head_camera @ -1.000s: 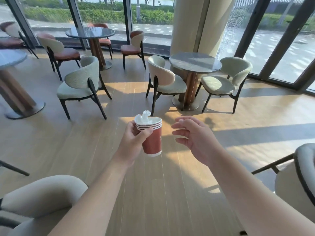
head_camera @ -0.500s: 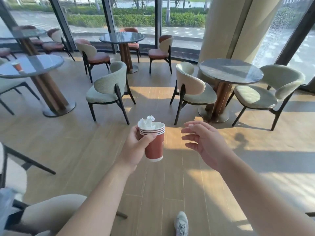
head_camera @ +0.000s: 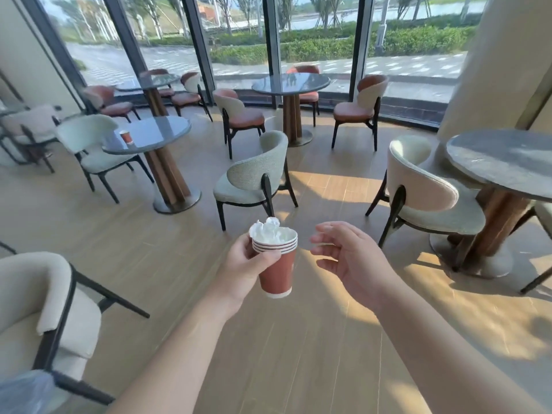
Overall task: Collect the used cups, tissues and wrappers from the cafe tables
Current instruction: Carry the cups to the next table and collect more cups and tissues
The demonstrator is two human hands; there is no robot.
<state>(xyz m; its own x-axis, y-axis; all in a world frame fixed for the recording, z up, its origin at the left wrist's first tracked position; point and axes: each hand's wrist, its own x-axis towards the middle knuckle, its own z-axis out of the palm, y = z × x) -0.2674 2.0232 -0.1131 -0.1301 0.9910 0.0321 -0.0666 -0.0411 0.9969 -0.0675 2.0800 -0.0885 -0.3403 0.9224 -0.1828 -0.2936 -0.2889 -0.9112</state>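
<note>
Left grip: the left hand (head_camera: 243,265) is wrapped round a stack of red paper cups (head_camera: 276,265), thumb across the near side just under the rims, fingers hidden behind the stack.
Stack axis: long axis close to upright, mouth up, leaning slightly with the rims toward the left and the white base toward the lower right.
Stack make-up: four rolled white rims show nested one inside another; only the outermost cup's red wall can be seen.
Inside the top cup: crumpled white tissue (head_camera: 268,230) pokes above the rim; how far down it goes is hidden.
Right grip: the right hand (head_camera: 348,259) hangs just beside the stack, apart from it, fingers loosely spread and a little bent, holding nothing.
Where the stack is: in the air over the wooden floor (head_camera: 298,354), in front of a pale green chair (head_camera: 254,177).
Other cup: a single red cup (head_camera: 126,137) stands upright on the round grey desk (head_camera: 155,134) at the left, near its left edge; too small to tell what it holds.
Cut off: another grey desk (head_camera: 504,162) at the right runs out of frame.
Hard to make out: a blurred bluish translucent thing (head_camera: 25,391) at the bottom left corner, possibly plastic.
</note>
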